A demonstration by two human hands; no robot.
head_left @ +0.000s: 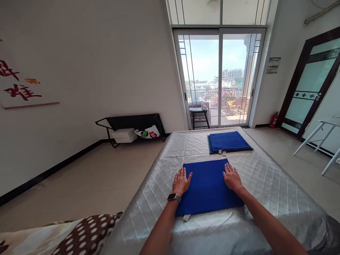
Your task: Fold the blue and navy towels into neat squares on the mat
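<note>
A flat blue folded cloth (208,186) lies before me on a silver quilted cover (159,187), a white tag showing at its near edge. Flat on the cloth's left edge rests my left hand (181,182), fingers stretched forward, a watch (173,197) on the wrist. My right hand (232,177) lies on the opposite edge, its fingers also extended and the palm down. Neither hand grips anything. Farther back on the cover is a stack of blue folded cloths (228,141) with white tags at its near side.
A black low rack (132,122) with white boxes (124,135) and a printed bag (148,132) stands by the left wall. Beyond the cover are sliding glass doors (220,78). White-legged furniture (313,140) stands at right; a brown dotted blanket (85,233) lies near left.
</note>
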